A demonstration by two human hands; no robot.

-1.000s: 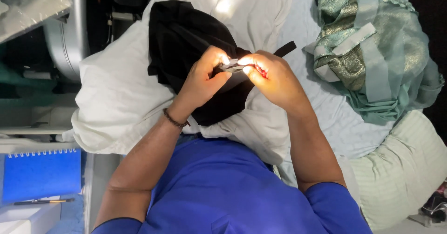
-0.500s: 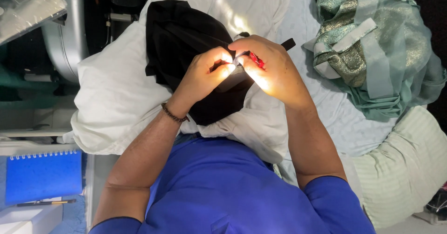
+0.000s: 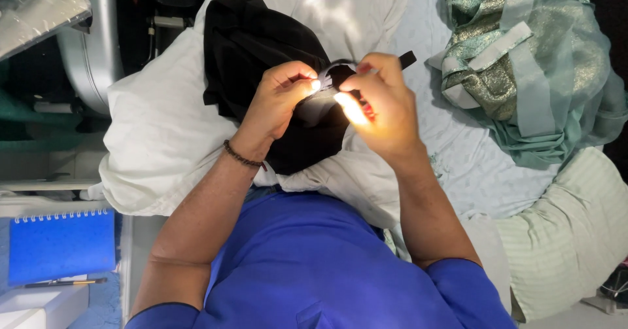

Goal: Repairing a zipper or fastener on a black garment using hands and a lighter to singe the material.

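The left hand and the right hand are both pinching the black cloth tight, each grip closed on it. The cloth is lying on a white sheet.

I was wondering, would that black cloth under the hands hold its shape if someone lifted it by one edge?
Probably not: the black cloth lies crumpled and folded, so it would likely droop. It looks thin, hence probably light, and it bends where the left hand pinches it.

Left hand and right hand raised, fingers pinched.
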